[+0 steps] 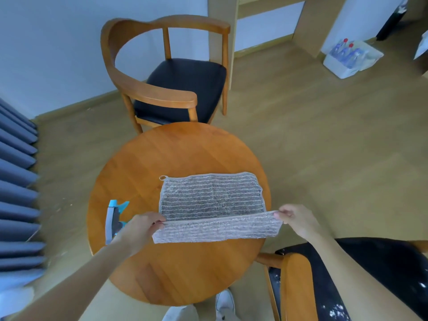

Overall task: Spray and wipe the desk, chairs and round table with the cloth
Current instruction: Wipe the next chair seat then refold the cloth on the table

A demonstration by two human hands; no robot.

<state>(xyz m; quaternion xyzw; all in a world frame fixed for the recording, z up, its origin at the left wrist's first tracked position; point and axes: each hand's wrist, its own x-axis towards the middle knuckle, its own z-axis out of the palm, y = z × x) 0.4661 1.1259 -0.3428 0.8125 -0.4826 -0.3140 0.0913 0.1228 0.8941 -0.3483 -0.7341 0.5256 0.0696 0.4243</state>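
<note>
We pinch the grey striped microfibre cloth [212, 205] — left hand [139, 228], right hand [295, 218] — folding it mid-frame on the round wooden bench [162, 274]; wiping progress unclear.

Both forearms are bare, with no sleeves showing, and the left hand [139, 228] and right hand [297, 220] wear no gloves, rings or watch. A white shoe [224, 303] with laces shows below.

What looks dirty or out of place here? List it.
The near chair's black seat is speckled with white flecks, unlike the far chair's seat. The cloth on the round table is only half folded, both hands pinching its near corners.
</note>
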